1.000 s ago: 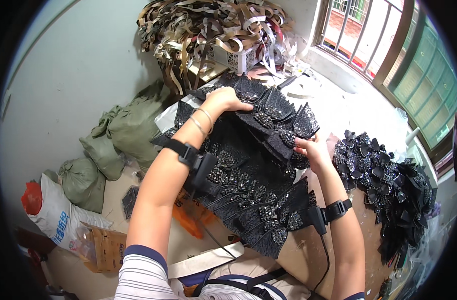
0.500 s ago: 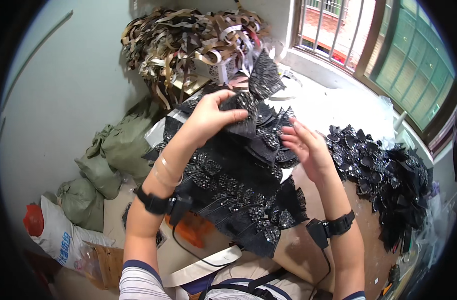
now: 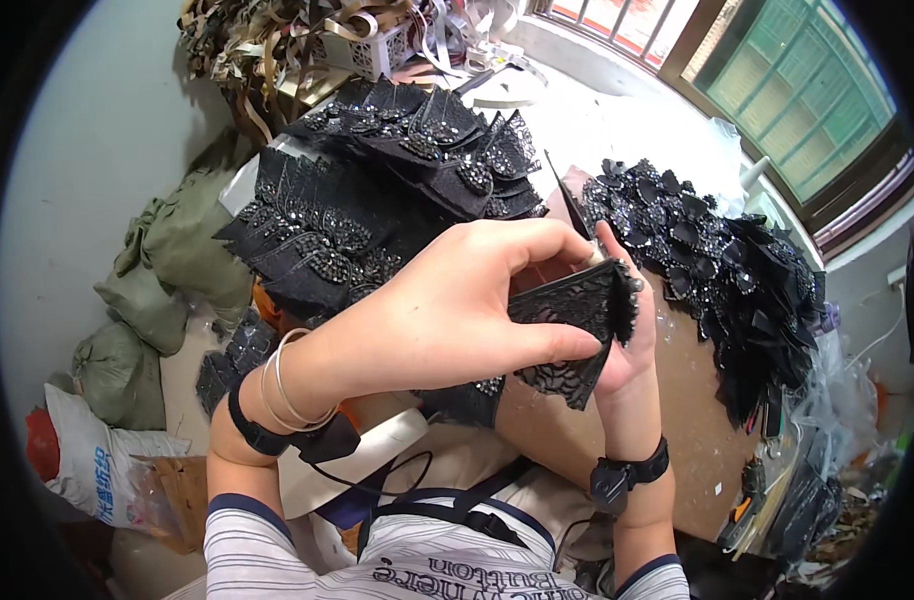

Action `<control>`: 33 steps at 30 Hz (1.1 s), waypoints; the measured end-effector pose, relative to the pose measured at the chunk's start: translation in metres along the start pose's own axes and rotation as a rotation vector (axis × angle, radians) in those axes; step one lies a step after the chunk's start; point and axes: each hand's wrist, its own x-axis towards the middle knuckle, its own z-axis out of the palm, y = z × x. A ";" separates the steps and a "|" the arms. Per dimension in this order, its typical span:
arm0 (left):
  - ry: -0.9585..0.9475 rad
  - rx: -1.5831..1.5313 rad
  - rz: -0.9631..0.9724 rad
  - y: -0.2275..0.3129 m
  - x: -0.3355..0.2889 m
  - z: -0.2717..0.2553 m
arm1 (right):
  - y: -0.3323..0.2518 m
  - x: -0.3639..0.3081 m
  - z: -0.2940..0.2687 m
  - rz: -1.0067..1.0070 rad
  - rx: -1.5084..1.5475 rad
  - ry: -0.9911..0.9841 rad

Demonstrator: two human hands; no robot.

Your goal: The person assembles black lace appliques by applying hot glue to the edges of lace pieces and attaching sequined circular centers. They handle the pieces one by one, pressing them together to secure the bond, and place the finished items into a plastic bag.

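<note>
My left hand [image 3: 477, 300] reaches across to the right and pinches a piece of black lace [image 3: 572, 325] between thumb and fingers. Along its right side the lace has a frilled, beaded edge. Against that edge lies my right hand [image 3: 627, 350], supporting the piece from the far side, its fingers partly hidden. A slim dark pointed tool [image 3: 569, 198] sticks up beyond the fingertips; its grip is hidden, so its kind is unclear. Behind the hands, a pile of black sequined lace pieces [image 3: 377, 180] covers the work table.
At the right lies another heap of black beaded appliqués [image 3: 677, 220]. Ribbon strips [image 3: 267, 50] hang over a white crate [image 3: 377, 52] at the back left. Green sacks [image 3: 192, 240] stand along the left wall. Tools [image 3: 752, 490] and clear plastic [image 3: 837, 390] crowd the right edge.
My left hand has come down and right with a black piece, meeting my right hand. The pointed tool has come into sight. The view has shifted, so the table sits higher.
</note>
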 end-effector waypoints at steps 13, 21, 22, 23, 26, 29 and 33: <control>-0.038 0.195 -0.080 0.002 -0.011 -0.004 | 0.009 -0.017 -0.012 -0.547 -0.618 0.165; 0.030 0.331 -0.209 -0.023 -0.021 -0.010 | 0.016 -0.019 0.011 -0.719 -0.694 0.194; 0.027 0.314 -0.181 -0.029 -0.021 -0.011 | 0.012 -0.019 0.013 -0.674 -0.663 0.203; 0.022 0.297 -0.152 -0.034 -0.020 -0.013 | 0.009 -0.020 0.014 -0.629 -0.632 0.213; 0.009 0.219 -0.136 -0.035 -0.009 -0.017 | -0.005 -0.023 0.003 -0.476 -0.422 0.168; -0.026 0.240 -0.113 -0.034 0.020 -0.026 | -0.020 -0.029 -0.004 -0.455 -0.478 0.264; 0.212 0.313 -0.126 -0.054 0.073 -0.097 | -0.036 -0.057 -0.033 -0.454 -0.798 0.312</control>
